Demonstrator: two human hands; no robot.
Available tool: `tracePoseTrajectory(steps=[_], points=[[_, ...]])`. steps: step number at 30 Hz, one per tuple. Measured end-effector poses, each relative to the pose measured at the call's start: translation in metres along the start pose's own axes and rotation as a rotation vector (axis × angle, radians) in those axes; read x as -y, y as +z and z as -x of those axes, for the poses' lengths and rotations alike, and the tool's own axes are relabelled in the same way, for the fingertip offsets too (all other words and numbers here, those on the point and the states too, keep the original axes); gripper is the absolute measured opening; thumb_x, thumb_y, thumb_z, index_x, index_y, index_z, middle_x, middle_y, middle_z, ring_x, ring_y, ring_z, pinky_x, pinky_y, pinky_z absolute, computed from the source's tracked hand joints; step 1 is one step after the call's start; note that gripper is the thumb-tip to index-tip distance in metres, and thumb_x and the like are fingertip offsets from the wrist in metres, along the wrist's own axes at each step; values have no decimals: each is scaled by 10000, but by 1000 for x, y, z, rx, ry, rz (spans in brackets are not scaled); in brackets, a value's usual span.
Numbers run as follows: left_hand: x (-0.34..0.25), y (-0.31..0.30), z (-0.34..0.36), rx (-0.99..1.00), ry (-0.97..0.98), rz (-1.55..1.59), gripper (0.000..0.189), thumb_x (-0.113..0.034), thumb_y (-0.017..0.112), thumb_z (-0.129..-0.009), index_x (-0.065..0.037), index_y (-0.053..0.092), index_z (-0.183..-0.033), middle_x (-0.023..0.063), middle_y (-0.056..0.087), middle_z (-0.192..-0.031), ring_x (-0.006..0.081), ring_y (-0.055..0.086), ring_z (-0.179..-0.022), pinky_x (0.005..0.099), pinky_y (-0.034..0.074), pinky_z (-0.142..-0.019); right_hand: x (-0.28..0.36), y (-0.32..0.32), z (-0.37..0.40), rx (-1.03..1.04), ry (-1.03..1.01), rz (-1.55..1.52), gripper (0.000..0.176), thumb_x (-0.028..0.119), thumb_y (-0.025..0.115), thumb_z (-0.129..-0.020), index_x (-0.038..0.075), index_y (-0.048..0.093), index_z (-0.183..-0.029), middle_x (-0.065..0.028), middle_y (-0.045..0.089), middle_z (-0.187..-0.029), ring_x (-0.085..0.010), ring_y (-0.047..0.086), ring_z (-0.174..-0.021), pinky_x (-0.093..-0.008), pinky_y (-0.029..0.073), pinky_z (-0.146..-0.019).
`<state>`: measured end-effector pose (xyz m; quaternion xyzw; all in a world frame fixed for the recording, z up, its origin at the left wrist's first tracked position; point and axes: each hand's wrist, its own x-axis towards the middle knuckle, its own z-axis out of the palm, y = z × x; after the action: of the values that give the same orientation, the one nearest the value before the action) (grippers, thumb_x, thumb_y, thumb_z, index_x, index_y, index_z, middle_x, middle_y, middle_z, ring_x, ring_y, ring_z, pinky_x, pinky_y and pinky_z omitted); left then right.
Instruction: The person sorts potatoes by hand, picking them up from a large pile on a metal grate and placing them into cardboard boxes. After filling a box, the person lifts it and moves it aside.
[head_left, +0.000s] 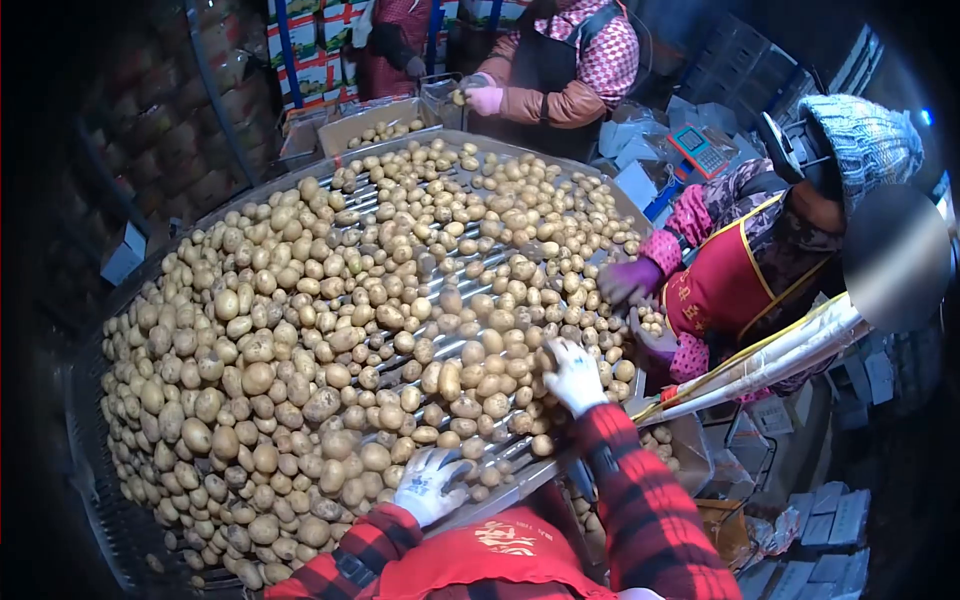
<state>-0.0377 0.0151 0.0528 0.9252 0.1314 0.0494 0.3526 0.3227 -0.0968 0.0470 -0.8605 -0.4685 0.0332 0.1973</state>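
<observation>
Potatoes [255, 378] lie heaped across a slatted metal sorting table [445, 285]. My left hand [430, 487], in a white glove, is at the near edge of the table with its fingers apart beside a few potatoes. It holds nothing that I can see. My right hand [574, 375], also white-gloved, reaches farther in at the right. Its fingers are apart and rest against potatoes near the table's right side; its palm is hidden from view.
A co-worker's purple-gloved hand [630, 280] is among potatoes at the right. Another person's pink-gloved hand [484, 99] is beyond the far edge, near a cardboard box [340, 135] of potatoes. A wrapped pole [770, 360] slants in from the right. Below my right arm, another box [695, 455] holds potatoes.
</observation>
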Motion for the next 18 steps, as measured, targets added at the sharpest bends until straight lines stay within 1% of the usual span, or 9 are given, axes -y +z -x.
tracePoseTrajectory(steps=[2,7,10,12,14,15,16,17,18], points=[[-2,-1,3,2,-17,8,481,-295,738,-830,-182,687,-1295,131,578,-1421,403,495,-1357,554,377,-1163,31,-44,41,63,225,-277,631,270,687,-825,93,602,-1425,-186,635,-1367,-388,574,-1307,-464,438,-1139],[-4,-4,4,-8,-35,7,481,-322,738,-832,-185,686,-1290,128,562,-1427,407,475,-1370,555,346,-1183,19,-96,178,-76,446,-103,597,210,786,-785,69,650,-1348,-192,675,-1307,-375,617,-1265,-449,492,-1094],[2,4,8,7,6,-120,509,-342,732,-831,-189,666,-1311,122,534,-1451,413,427,-1405,611,288,-1197,-17,-94,243,50,600,207,718,254,802,-770,118,591,-1443,-208,587,-1436,-386,595,-1272,-496,466,-1109],[-2,-11,11,21,29,-287,518,-353,718,-838,-192,648,-1325,116,493,-1492,431,375,-1433,684,210,-1204,-1,-85,248,-18,450,514,778,234,839,-733,124,575,-1457,-232,600,-1428,-441,593,-1274,-516,473,-1100],[6,-22,19,122,-52,-330,637,-410,713,-857,-217,582,-1451,145,439,-1555,461,297,-1500,741,98,-1221,36,-76,212,-57,327,121,715,277,818,-743,124,620,-1413,-283,604,-1398,-474,598,-1248,-573,474,-1078],[14,-18,20,91,-40,-335,660,-434,709,-866,-222,565,-1474,152,432,-1563,462,283,-1511,743,91,-1221,62,-62,201,-42,221,128,674,274,817,-744,113,642,-1375,-287,619,-1362,-469,609,-1229,-569,496,-1043],[15,-23,16,58,-28,-341,684,-459,705,-874,-228,548,-1498,159,425,-1570,463,269,-1523,746,83,-1222,95,-53,177,-9,67,195,612,226,797,-683,56,670,-1257,-236,672,-1162,-425,670,-1009,-521,554,-868],[13,-26,8,1,-16,-320,673,-487,693,-888,-220,553,-1489,151,431,-1568,459,292,-1508,750,104,-1214,124,-48,164,-42,-89,63,630,227,781,-701,65,655,-1296,-243,640,-1214,-434,646,-1038,-533,539,-893],[12,-23,-3,-29,-86,-298,647,-478,690,-891,-211,565,-1467,139,455,-1552,430,322,-1495,730,131,-1219,141,-32,154,45,-172,-70,643,263,777,-768,94,627,-1370,-256,566,-1364,-456,583,-1194,-567,487,-1001]])
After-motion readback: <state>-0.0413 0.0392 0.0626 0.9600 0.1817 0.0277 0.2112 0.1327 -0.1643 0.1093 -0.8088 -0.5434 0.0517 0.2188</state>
